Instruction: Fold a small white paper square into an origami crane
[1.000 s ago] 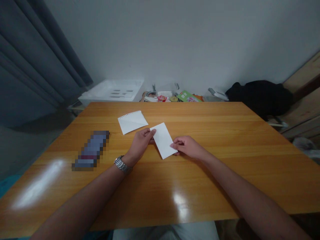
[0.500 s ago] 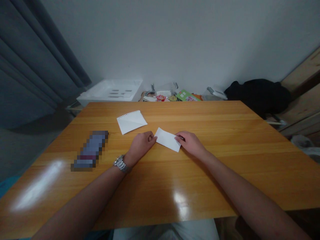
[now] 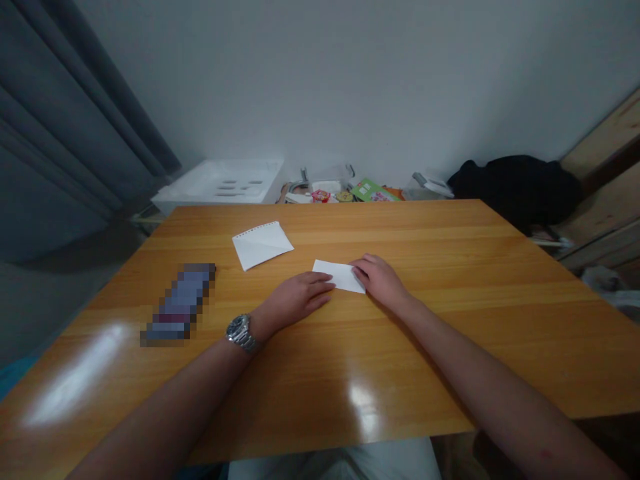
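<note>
Can't read any text here tbh, the pale marks on that flat green rectangular packet (image 3: 369,190) are too small.

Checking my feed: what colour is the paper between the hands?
The paper is white; see head view.

On the surface (image 3: 450,327), the paper (image 3: 343,275) lies between left hand (image 3: 297,297) and right hand (image 3: 383,281); the sheet (image 3: 263,245) lies behind-left, the phone (image 3: 180,303) farther left.
</note>
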Available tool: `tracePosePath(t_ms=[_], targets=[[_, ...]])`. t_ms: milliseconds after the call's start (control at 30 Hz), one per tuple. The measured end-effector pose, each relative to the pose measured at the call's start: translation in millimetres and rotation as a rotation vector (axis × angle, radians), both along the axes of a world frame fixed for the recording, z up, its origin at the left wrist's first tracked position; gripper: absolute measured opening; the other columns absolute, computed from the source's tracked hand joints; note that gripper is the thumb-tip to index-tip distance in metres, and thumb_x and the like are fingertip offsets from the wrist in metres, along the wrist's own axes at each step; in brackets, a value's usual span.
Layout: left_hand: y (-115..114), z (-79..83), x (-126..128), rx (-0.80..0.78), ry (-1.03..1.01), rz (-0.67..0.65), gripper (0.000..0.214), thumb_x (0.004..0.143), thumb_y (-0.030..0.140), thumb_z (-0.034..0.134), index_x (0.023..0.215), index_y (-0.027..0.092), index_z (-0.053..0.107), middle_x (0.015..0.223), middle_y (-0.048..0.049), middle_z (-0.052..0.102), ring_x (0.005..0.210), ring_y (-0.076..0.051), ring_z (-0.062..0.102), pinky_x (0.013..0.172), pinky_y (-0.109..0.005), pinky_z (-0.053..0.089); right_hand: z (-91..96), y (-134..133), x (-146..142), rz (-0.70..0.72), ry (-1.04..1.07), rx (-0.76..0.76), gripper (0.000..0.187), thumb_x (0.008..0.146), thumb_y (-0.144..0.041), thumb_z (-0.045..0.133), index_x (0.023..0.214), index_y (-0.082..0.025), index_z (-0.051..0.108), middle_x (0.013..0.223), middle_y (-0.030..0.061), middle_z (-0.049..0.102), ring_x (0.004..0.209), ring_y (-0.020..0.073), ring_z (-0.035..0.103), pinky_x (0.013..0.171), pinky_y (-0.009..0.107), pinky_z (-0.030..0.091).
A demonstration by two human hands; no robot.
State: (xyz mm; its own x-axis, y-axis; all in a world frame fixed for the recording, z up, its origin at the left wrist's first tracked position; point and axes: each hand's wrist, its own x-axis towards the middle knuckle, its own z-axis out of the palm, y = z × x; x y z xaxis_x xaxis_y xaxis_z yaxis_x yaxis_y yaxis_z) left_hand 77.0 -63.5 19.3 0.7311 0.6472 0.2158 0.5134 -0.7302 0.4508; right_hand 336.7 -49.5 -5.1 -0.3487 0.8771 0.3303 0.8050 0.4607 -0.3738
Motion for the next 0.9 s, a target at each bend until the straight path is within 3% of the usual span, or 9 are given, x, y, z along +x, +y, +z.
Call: tracePosePath(t_ms=[167, 367, 600, 767, 900], targets=[[-1.0, -6.0, -0.3, 0.012, 0.037, 0.088, 0.041, 0.100, 0.041, 0.048, 0.135, 0.023, 0.061, 0.148, -0.0099, 0.053, 0.133, -0.027, 0.051, 0.115, -0.043, 0.038, 9.3, -6.2, -2.9, -0.081, -0.064, 0.117, 0.037, 0.100, -0.029, 0.049, 0.132, -0.018, 0.063, 0.124, 0.0157, 0.063, 0.115, 0.0309, 0.055, 0.101, 0.045, 0.045], [-2.6, -8.5, 1.2, 0.045, 0.111, 0.140, 0.051, 0.101, 0.043, 0.045, 0.145, 0.018, 0.051, 0.155, -0.0128, 0.043, 0.141, -0.027, 0.043, 0.119, -0.040, 0.032, 24.8, -22.3, -17.3, 0.047, -0.127, 0.159, 0.048, 0.103, -0.032, 0.043, 0.146, -0.013, 0.048, 0.157, 0.0155, 0.040, 0.143, 0.0308, 0.037, 0.120, 0.048, 0.028], [-5.1, -7.6, 0.8, 0.041, 0.157, 0.082, 0.057, 0.102, 0.046, 0.041, 0.152, 0.018, 0.039, 0.158, -0.0150, 0.036, 0.148, -0.027, 0.032, 0.122, -0.046, 0.022, 11.2, -30.6, -24.2, 0.232, -0.162, -0.005, 0.058, 0.103, -0.043, 0.040, 0.153, -0.014, 0.038, 0.158, 0.0146, 0.038, 0.147, 0.0262, 0.034, 0.121, 0.047, 0.028], [-6.0, -7.2, -1.7, 0.046, 0.211, 0.054, 0.061, 0.103, 0.048, 0.037, 0.157, 0.020, 0.027, 0.161, -0.0139, 0.030, 0.151, -0.026, 0.024, 0.123, -0.047, 0.015, 6.0, -36.1, -24.7, 0.233, -0.185, -0.066, 0.062, 0.103, -0.046, 0.037, 0.154, -0.011, 0.035, 0.159, 0.0166, 0.034, 0.148, 0.0259, 0.031, 0.122, 0.047, 0.026], [-9.8, -7.3, -3.5, 0.085, 0.297, 0.057, 0.064, 0.105, 0.050, 0.029, 0.157, 0.014, 0.024, 0.163, -0.0152, 0.024, 0.152, -0.026, 0.019, 0.123, -0.047, 0.015, 7.6, -37.4, -23.5, 0.232, -0.222, -0.095, 0.064, 0.104, -0.048, 0.034, 0.155, -0.011, 0.033, 0.160, 0.0147, 0.031, 0.149, 0.0254, 0.029, 0.123, 0.046, 0.025]])
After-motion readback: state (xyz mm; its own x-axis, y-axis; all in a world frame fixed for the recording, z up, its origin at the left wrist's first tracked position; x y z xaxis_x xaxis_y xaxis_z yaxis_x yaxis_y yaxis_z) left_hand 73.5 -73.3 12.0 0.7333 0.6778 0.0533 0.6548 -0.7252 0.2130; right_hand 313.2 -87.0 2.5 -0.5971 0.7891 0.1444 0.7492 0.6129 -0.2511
